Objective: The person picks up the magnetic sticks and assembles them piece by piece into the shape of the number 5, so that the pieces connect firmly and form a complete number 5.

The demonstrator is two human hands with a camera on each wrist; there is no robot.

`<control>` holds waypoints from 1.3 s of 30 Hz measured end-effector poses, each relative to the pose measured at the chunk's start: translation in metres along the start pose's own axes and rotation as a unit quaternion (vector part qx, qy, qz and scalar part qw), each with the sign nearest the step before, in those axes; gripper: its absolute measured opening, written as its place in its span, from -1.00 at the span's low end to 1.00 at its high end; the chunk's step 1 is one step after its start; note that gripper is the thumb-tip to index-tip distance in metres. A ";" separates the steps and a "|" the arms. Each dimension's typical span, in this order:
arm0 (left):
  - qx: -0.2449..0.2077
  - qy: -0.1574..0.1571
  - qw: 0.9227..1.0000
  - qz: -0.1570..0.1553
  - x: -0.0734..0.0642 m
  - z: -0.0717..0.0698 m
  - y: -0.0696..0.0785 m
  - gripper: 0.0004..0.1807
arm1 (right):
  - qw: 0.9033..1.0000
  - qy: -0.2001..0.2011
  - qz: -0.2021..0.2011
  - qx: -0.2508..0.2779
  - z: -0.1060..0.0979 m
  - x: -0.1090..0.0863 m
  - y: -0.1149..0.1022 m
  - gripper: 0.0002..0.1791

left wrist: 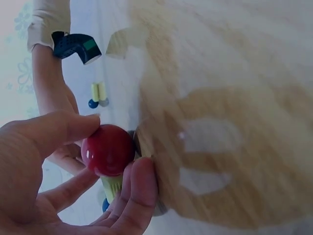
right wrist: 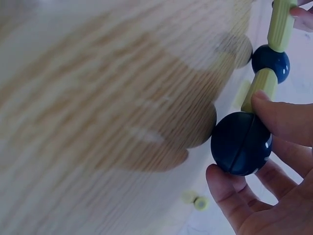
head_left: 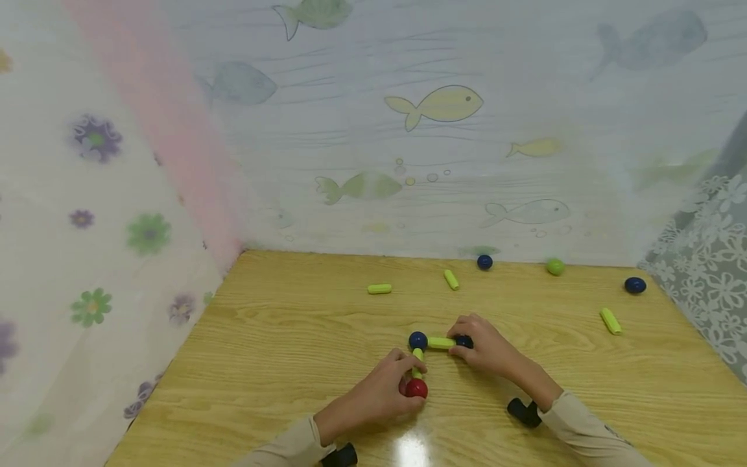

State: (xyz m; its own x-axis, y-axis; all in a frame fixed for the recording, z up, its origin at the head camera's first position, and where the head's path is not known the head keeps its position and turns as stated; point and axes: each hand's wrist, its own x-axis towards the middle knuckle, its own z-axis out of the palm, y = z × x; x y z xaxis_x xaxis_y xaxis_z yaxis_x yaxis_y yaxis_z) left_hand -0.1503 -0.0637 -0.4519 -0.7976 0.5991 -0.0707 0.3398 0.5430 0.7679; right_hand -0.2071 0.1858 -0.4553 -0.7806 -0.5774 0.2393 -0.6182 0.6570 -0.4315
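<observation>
An L of yellow-green rods and balls lies on the wooden table, with a blue ball (head_left: 417, 340) at its corner. One rod (head_left: 440, 342) runs right from this corner to another blue ball (right wrist: 240, 143), which my right hand (head_left: 481, 347) holds between thumb and fingers; the thumb tip also touches the rod. A second rod (head_left: 417, 355) comes toward me and ends at a red ball (left wrist: 108, 150). My left hand (head_left: 385, 389) grips that red ball between thumb and fingers, partly covering the second rod in the head view.
Toward the back edge lie two loose yellow-green rods (head_left: 379, 289), a blue ball (head_left: 485, 262) and a green ball (head_left: 555, 266). Another rod (head_left: 610, 321) and an oval-looking blue ball (head_left: 635, 285) are at the right. Patterned curtains (head_left: 350, 130) hang behind and beside the table.
</observation>
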 end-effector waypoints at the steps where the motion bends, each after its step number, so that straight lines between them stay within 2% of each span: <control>1: 0.000 -0.003 1.000 0.000 0.001 -0.001 0.000 -0.62 | 1.000 0.000 0.002 0.001 0.000 0.000 0.000 -0.87; 6: 0.003 -0.018 1.000 0.005 0.003 -0.004 -0.003 -0.59 | 1.000 -0.001 0.007 0.003 0.001 0.001 0.000 -0.86; 14: -0.007 -0.019 1.000 0.025 0.004 -0.007 -0.006 -0.59 | 1.000 -0.016 0.017 0.009 0.000 0.004 0.000 -0.86; 28: -0.079 -0.032 0.996 0.022 0.005 -0.006 -0.013 -0.57 | 0.997 -0.048 0.019 0.066 -0.012 0.007 0.001 -0.83; 34: -0.076 -0.044 0.996 0.025 0.005 -0.010 -0.015 -0.58 | 0.997 -0.049 0.011 0.064 -0.010 0.008 0.000 -0.85; 39: -0.078 -0.050 0.995 0.036 0.006 -0.010 -0.017 -0.58 | 0.995 -0.067 0.014 0.070 -0.013 0.013 -0.001 -0.86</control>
State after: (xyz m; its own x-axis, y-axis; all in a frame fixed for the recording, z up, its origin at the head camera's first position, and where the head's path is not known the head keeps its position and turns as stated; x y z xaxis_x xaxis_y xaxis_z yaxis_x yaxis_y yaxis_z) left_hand -0.1658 -0.0759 -0.4589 -0.7182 0.6924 -0.0685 0.3061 0.4028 0.8626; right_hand -0.2180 0.1842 -0.4405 -0.7718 -0.6259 0.1119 -0.5710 0.6049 -0.5550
